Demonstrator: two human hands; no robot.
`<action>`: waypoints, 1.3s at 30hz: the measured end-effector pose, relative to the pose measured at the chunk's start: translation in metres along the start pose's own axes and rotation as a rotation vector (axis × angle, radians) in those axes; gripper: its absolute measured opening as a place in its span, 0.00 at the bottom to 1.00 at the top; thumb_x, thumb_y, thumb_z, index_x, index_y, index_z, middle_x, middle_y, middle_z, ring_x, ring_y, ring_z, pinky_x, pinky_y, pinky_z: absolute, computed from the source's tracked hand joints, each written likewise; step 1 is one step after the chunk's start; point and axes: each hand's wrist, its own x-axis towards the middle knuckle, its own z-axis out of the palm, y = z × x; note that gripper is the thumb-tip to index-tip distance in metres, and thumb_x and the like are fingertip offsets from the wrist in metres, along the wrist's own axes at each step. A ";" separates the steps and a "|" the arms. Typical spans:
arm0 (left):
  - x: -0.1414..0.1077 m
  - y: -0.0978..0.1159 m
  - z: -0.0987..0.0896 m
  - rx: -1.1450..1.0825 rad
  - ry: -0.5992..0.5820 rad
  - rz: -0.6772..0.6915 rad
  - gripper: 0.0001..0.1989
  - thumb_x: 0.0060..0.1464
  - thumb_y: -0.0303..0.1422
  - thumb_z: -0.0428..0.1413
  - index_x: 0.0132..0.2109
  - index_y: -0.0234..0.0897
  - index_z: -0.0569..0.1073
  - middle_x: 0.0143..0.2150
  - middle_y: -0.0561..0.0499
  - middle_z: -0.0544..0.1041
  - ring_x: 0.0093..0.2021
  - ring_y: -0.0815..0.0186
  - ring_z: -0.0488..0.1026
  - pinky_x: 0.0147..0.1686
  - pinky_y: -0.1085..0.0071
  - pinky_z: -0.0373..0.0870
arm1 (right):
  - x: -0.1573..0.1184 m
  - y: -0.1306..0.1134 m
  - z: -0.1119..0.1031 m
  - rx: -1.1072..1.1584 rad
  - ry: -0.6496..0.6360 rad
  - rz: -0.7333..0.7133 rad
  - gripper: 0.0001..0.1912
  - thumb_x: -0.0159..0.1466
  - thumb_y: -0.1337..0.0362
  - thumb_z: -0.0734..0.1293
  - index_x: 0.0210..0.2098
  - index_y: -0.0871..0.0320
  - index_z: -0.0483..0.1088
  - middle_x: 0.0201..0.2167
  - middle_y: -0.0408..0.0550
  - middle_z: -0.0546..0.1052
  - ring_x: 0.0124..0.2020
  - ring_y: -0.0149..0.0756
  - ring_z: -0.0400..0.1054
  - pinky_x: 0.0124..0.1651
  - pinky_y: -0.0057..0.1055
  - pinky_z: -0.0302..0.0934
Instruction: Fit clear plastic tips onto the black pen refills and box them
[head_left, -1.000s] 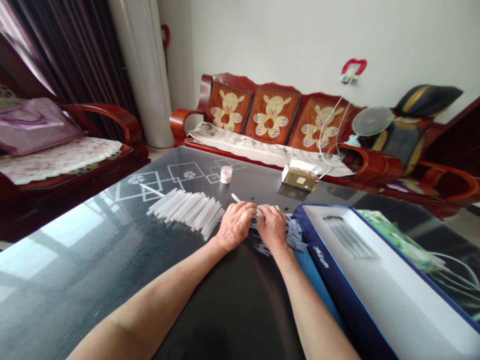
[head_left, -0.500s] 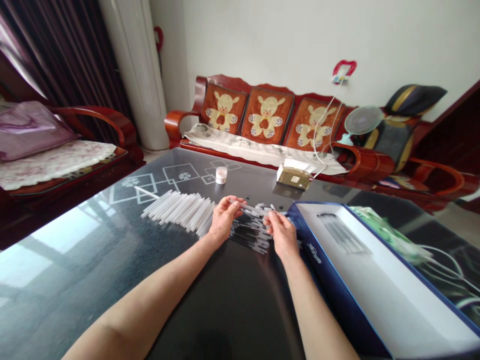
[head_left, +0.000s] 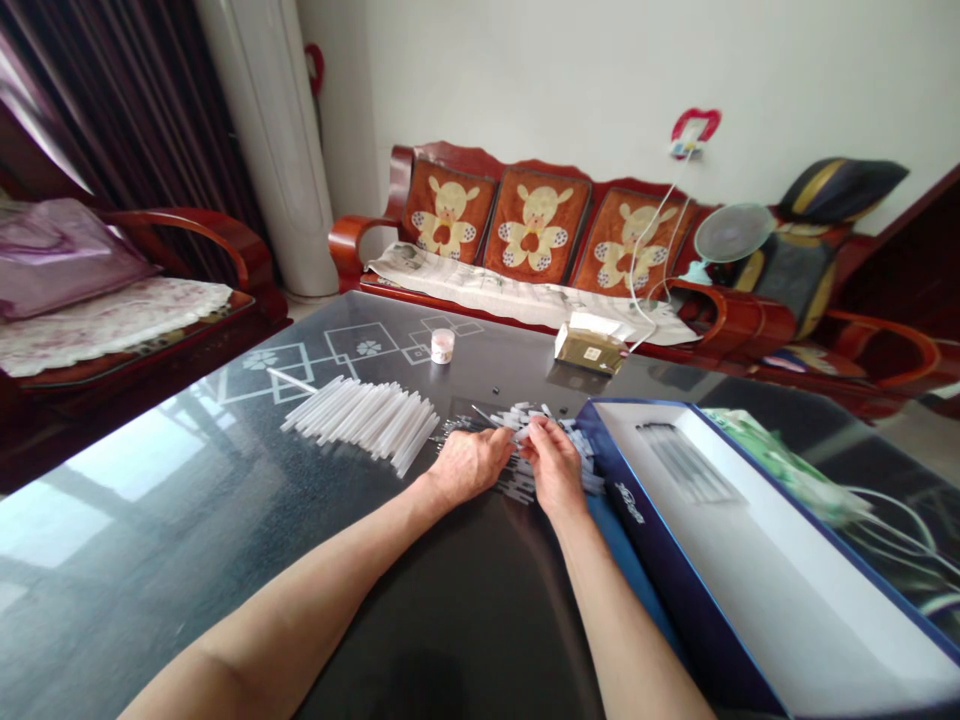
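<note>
Glass-topped table, dark, patterned: bare glass is left open below the hands, and wide room is offered on the left. Open blue-walled box is stood at the right, its wall just beside the heap. Row of white plastic tubes is laid left of the hands. Loose heap of tubes is lying between row and box. Left hand is rested flat against the heap; right hand is bunched into it, and whether a tube is clamped cannot be told.
</note>
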 end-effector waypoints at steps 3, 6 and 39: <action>-0.001 0.005 0.001 -0.011 0.000 -0.048 0.16 0.66 0.39 0.41 0.42 0.35 0.70 0.35 0.47 0.78 0.30 0.65 0.76 0.27 0.75 0.64 | -0.006 0.000 0.006 0.072 -0.041 0.031 0.17 0.45 0.57 0.77 0.32 0.56 0.74 0.25 0.39 0.75 0.25 0.29 0.68 0.28 0.26 0.62; -0.002 0.007 0.001 -0.005 0.058 -0.074 0.18 0.66 0.39 0.40 0.39 0.35 0.71 0.33 0.47 0.78 0.30 0.65 0.76 0.28 0.74 0.65 | -0.010 0.000 0.012 0.107 -0.050 0.051 0.15 0.46 0.57 0.76 0.31 0.57 0.74 0.26 0.41 0.76 0.27 0.30 0.68 0.30 0.27 0.63; 0.008 0.017 0.007 -1.453 -0.070 -0.354 0.23 0.47 0.50 0.56 0.19 0.35 0.65 0.14 0.56 0.63 0.16 0.76 0.56 0.17 0.76 0.53 | -0.017 0.018 0.023 0.217 0.108 0.064 0.10 0.53 0.57 0.70 0.29 0.56 0.69 0.24 0.40 0.73 0.33 0.34 0.73 0.43 0.35 0.69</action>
